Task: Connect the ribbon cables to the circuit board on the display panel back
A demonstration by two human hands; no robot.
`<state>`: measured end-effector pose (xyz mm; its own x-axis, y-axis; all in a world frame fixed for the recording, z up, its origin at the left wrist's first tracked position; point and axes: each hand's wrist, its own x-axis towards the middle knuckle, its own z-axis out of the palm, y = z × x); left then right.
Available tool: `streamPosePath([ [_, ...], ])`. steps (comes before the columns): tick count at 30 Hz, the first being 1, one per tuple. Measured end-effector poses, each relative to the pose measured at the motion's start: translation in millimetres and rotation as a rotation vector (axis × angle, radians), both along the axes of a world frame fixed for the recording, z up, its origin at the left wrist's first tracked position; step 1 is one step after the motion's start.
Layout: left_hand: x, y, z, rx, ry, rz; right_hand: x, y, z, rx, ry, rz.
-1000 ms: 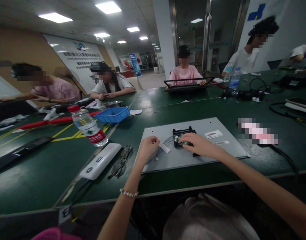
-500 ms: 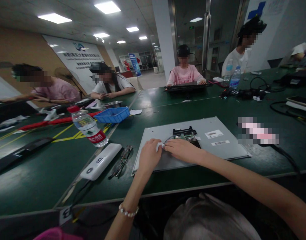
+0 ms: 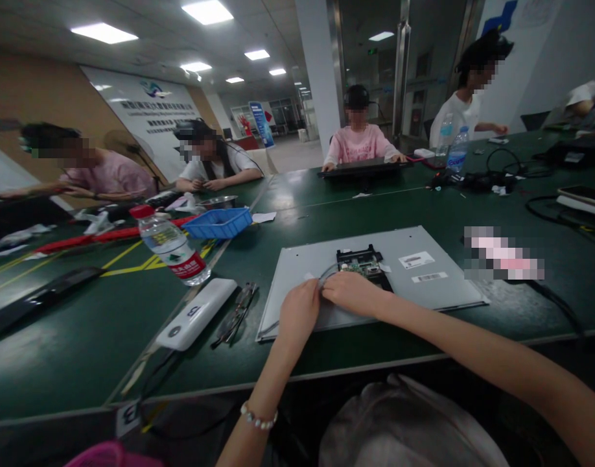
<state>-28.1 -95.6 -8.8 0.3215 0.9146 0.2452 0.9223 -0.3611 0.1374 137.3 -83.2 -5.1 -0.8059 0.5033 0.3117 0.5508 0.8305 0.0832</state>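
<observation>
A flat grey display panel (image 3: 443,292) lies back side up on the green table before me. Near its middle sits a small circuit board in a black bracket (image 3: 360,254). A thin grey cable (image 3: 328,271) runs from the board toward my fingers. My left hand (image 3: 300,305) is closed, its thumb and fingertips pinching the cable. Close against it, my right hand (image 3: 353,293) is closed too, its fingertips on the same cable, though the exact grip is hidden. A small white piece (image 3: 308,277) shows just behind my left fingers.
Left of the panel lie folded glasses (image 3: 235,316), a white power bank (image 3: 198,314), a water bottle (image 3: 174,250) and a blue tray (image 3: 218,224). A pixelated object (image 3: 504,254) with a black cable lies to the right. Several people sit around the table.
My left hand has shifted right and closed in beside my right hand. The white piece between my fingertips is now mostly hidden, and more of the grey cable shows.
</observation>
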Motion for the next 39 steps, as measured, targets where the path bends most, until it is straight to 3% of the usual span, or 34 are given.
streamPosePath([
  [7,2,5,0.3,-0.054,0.043,0.052,5,-17,-2.6,-0.090,0.083,0.059],
  [18,-1,12,0.7,-0.067,0.076,0.078,12,-39,-5.8,-0.153,0.105,0.017],
  [25,-2,12,-7.7,0.040,0.017,0.084,26,-37,5.3,-0.248,0.173,0.030],
  [29,-2,13,-5.8,0.097,-0.075,0.025,46,-25,20.6,-0.287,0.265,-0.026],
  [33,-2,14,-2.0,0.158,-0.134,-0.025,82,-3,29.7,-0.333,0.395,-0.192],
  [39,1,13,3.4,0.176,-0.169,-0.048,142,24,17.5,-0.433,0.623,-0.417],
])
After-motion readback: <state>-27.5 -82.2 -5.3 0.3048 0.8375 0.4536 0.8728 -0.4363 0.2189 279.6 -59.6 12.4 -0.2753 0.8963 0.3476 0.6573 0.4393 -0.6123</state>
